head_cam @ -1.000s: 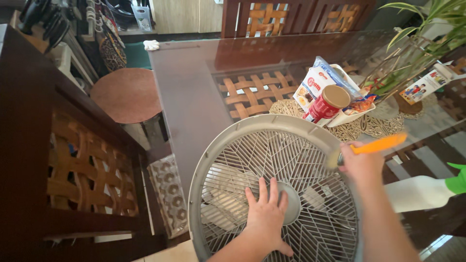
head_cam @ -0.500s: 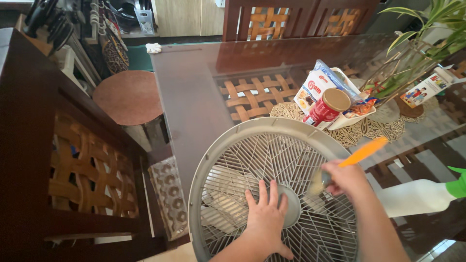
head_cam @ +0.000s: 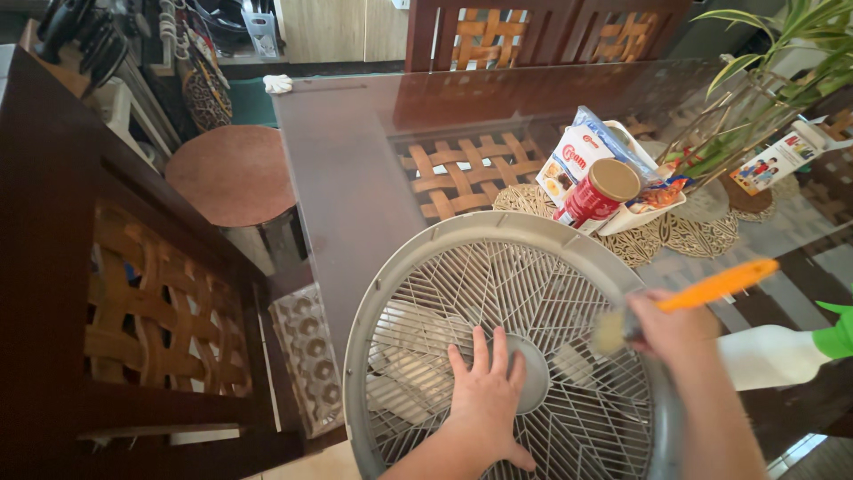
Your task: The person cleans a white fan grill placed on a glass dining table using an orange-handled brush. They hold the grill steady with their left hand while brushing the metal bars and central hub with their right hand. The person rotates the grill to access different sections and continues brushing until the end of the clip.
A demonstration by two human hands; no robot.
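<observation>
Glass-topped dark wooden table [head_cam: 355,178] carrying a round grey plastic fan grille [head_cam: 498,347] at its near edge
Left hand [head_cam: 487,396] lies flat, fingers spread, on the grille hub; right hand [head_cam: 675,329] is clenched around an orange-handled brush [head_cam: 684,298], bristles touching the grille's right side

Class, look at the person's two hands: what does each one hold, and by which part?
Right hand grips an orange-handled brush near its bristle end; left hand holds nothing, resting flat on the fan grille.
</observation>
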